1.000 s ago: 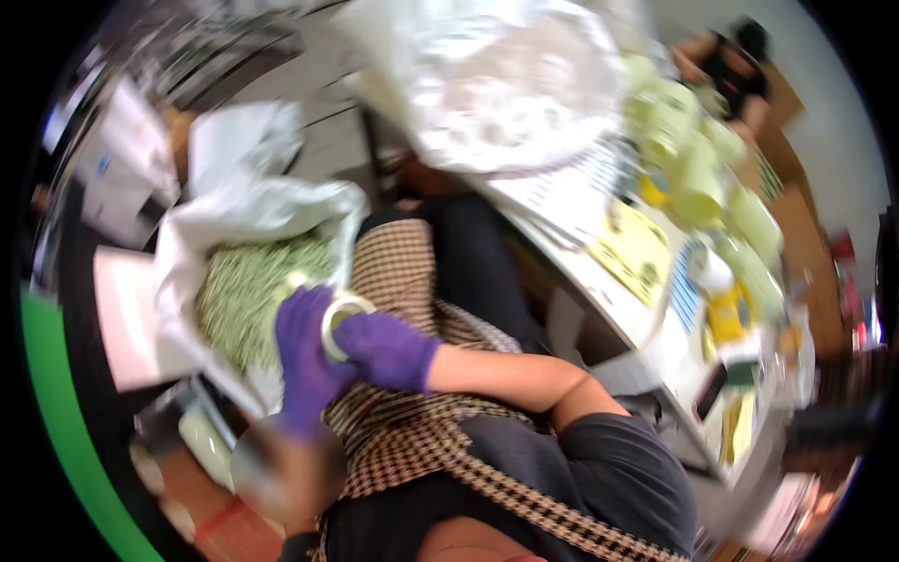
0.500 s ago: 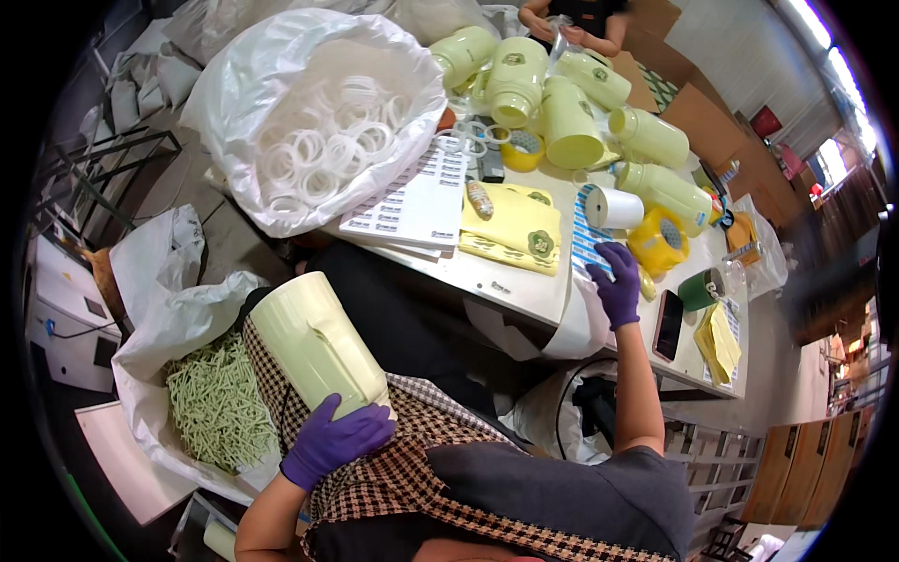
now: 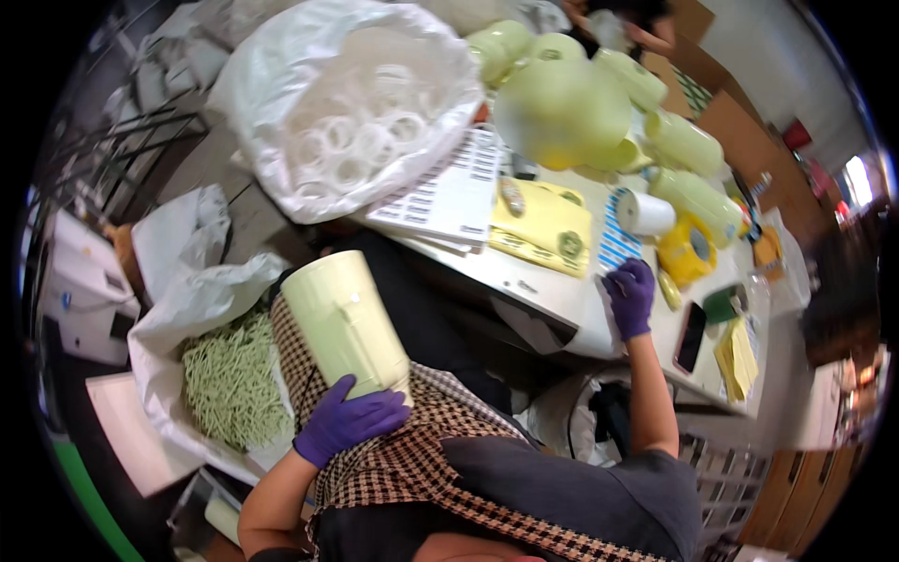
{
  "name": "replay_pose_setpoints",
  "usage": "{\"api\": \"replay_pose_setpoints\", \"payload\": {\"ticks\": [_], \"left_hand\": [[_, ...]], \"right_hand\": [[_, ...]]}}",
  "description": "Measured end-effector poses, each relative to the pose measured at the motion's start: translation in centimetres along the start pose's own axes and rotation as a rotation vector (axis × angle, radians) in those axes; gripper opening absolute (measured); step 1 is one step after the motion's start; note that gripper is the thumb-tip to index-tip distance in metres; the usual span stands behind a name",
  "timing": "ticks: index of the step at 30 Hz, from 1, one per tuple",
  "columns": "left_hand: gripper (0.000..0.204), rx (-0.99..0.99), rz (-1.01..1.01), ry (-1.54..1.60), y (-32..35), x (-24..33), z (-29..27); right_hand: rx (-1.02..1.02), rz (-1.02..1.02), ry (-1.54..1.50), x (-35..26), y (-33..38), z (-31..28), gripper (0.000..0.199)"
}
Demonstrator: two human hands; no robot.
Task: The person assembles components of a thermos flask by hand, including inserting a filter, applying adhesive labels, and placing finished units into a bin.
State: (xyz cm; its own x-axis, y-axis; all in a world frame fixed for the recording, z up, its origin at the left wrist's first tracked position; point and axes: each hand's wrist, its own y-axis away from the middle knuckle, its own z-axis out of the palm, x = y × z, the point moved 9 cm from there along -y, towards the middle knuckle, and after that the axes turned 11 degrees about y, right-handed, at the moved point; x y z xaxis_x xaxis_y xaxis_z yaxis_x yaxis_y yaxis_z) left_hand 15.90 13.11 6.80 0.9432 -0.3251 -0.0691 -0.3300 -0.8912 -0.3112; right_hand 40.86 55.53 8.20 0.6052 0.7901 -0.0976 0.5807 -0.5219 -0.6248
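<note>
- A cluttered white worktable (image 3: 552, 281) is carrying a bag of white rings (image 3: 351, 103), sticker sheets and a heap of pale green jugs (image 3: 599, 103) that look finished.
- The left hand (image 3: 348, 420), gloved purple, is gripping one green jug (image 3: 345, 323) against the lap, fingers curled closed around its lower end.
- The right hand (image 3: 631, 296) is reaching to a blue sticker sheet (image 3: 618, 239), fingertips pinching; its label looks not yet applied.

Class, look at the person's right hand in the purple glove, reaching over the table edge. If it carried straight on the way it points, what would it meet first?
Most likely the blue-and-white label sheet just beyond the right hand, then the white roll; depth is uncertain.
</note>
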Motion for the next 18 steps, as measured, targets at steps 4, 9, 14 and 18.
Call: {"api": "replay_pose_setpoints", "payload": {"ticks": [4,9,14,18], "left_hand": [[0.045,-0.140,-0.037,0.024,0.5,0.1,1.8],[0.046,-0.140,0.016,0.055,1.8,0.2,3.0],[0.045,-0.079,0.047,-0.025,2.5,0.9,3.4],[0.046,-0.019,0.052,-0.194,2.6,1.3,2.0]], "right_hand": [[0.091,0.258,-0.439,-9.6,-3.7,-1.6,0.014],[-0.399,-0.013,-0.996,-30.4,-10.7,4.0,0.008],[-0.722,-0.128,-1.023,-39.7,-11.9,10.5,0.017],[-0.776,-0.121,-1.019,-40.7,-11.8,11.1,0.020]]}}
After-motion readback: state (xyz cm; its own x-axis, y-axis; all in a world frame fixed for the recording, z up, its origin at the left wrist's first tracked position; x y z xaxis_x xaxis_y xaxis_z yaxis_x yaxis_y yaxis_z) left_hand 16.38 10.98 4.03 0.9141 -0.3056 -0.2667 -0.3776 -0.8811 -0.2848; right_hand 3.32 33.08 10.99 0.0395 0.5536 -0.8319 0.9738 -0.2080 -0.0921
